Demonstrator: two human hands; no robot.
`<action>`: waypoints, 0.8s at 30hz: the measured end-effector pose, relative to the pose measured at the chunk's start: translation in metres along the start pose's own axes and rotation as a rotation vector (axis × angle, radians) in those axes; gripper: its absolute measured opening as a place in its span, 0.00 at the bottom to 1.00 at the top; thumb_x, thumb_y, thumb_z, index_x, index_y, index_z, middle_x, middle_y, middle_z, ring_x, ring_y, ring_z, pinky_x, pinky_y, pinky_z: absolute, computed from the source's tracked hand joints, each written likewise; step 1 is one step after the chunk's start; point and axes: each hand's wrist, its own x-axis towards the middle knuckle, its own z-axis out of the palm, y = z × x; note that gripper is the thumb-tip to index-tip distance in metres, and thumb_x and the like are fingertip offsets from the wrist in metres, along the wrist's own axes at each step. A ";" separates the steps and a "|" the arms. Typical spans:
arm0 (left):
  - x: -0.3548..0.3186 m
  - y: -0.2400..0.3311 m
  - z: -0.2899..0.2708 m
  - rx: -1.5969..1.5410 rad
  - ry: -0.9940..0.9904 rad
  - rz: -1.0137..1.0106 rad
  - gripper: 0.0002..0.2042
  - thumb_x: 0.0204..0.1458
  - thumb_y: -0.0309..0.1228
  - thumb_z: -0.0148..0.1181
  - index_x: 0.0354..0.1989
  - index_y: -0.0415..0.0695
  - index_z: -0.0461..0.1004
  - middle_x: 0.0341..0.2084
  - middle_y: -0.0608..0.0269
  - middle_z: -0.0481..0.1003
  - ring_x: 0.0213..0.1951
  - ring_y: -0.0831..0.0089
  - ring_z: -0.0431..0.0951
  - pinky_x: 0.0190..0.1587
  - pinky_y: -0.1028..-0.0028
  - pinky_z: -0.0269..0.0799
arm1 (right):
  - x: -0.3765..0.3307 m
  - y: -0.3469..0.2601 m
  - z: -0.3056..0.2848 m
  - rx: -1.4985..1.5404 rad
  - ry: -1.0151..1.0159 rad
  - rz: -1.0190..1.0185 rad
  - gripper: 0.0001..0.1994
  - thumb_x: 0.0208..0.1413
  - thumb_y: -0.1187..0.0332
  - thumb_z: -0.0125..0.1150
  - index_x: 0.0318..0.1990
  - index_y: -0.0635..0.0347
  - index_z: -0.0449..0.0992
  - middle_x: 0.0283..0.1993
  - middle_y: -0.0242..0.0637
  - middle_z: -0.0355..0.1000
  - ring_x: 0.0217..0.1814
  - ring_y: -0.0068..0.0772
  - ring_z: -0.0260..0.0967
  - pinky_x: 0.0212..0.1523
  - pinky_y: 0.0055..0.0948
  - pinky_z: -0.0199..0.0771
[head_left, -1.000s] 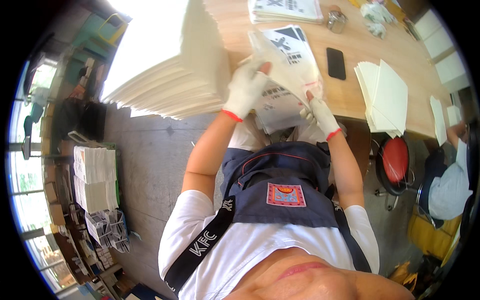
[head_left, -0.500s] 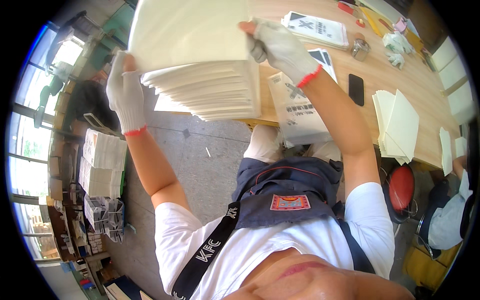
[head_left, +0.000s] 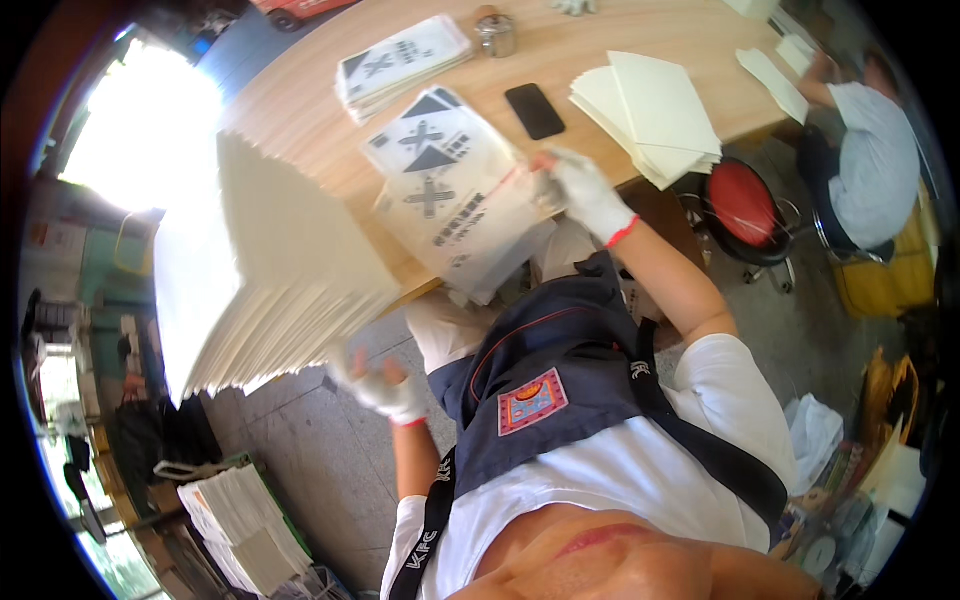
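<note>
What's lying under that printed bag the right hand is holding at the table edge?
Under the printed bag more printed bags show, hanging past the edge of the wooden table. How many lie there is covered. The right hand grips the top one's edge.

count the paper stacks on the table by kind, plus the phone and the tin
Plain cream stacks: 2, the tall stack and the fanned stack
Printed stacks: 2, far stack and near stack under the right hand
Phone: 1
Tin: 1
Total: 6
</note>
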 end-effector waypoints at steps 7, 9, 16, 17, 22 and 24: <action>-0.009 0.009 0.132 0.387 -0.790 0.104 0.24 0.51 0.41 0.51 0.56 0.47 0.63 0.57 0.50 0.59 0.61 0.49 0.52 0.60 0.51 0.46 | -0.027 -0.021 -0.262 0.033 0.983 -0.240 0.10 0.55 0.60 0.51 0.32 0.57 0.69 0.21 0.31 0.67 0.17 0.20 0.63 0.14 0.21 0.63; -0.005 -0.009 0.162 0.425 -0.853 0.139 0.25 0.51 0.46 0.48 0.57 0.48 0.62 0.58 0.52 0.59 0.61 0.51 0.53 0.60 0.51 0.46 | -0.033 -0.032 -0.284 0.043 0.991 -0.074 0.13 0.56 0.58 0.50 0.34 0.58 0.69 0.24 0.34 0.68 0.19 0.23 0.64 0.14 0.20 0.62; 0.050 -0.057 0.240 0.600 -0.892 0.203 0.25 0.49 0.47 0.50 0.56 0.56 0.63 0.56 0.60 0.61 0.58 0.58 0.59 0.59 0.53 0.49 | -0.029 -0.044 -0.331 -0.051 0.709 -0.131 0.09 0.52 0.62 0.58 0.34 0.57 0.71 0.26 0.32 0.68 0.21 0.21 0.63 0.16 0.19 0.61; 0.052 -0.060 0.237 0.567 -0.873 0.182 0.23 0.48 0.46 0.51 0.54 0.55 0.66 0.56 0.60 0.62 0.57 0.59 0.60 0.58 0.54 0.50 | -0.023 -0.045 -0.316 -0.075 0.813 -0.202 0.08 0.52 0.64 0.58 0.34 0.58 0.71 0.26 0.32 0.69 0.21 0.21 0.63 0.16 0.19 0.62; 0.064 -0.026 0.211 0.513 -1.241 0.102 0.17 0.44 0.42 0.55 0.42 0.51 0.71 0.49 0.62 0.69 0.51 0.64 0.67 0.56 0.60 0.57 | -0.038 -0.061 -0.264 0.225 0.899 -0.298 0.12 0.55 0.63 0.49 0.42 0.61 0.68 0.31 0.39 0.71 0.26 0.31 0.69 0.20 0.20 0.69; 0.056 -0.020 0.202 0.535 -1.106 0.204 0.14 0.42 0.36 0.57 0.39 0.52 0.71 0.42 0.64 0.72 0.48 0.65 0.70 0.49 0.65 0.65 | -0.036 -0.047 -0.279 0.103 0.841 -0.169 0.12 0.56 0.65 0.48 0.44 0.62 0.66 0.32 0.40 0.70 0.27 0.34 0.70 0.19 0.21 0.71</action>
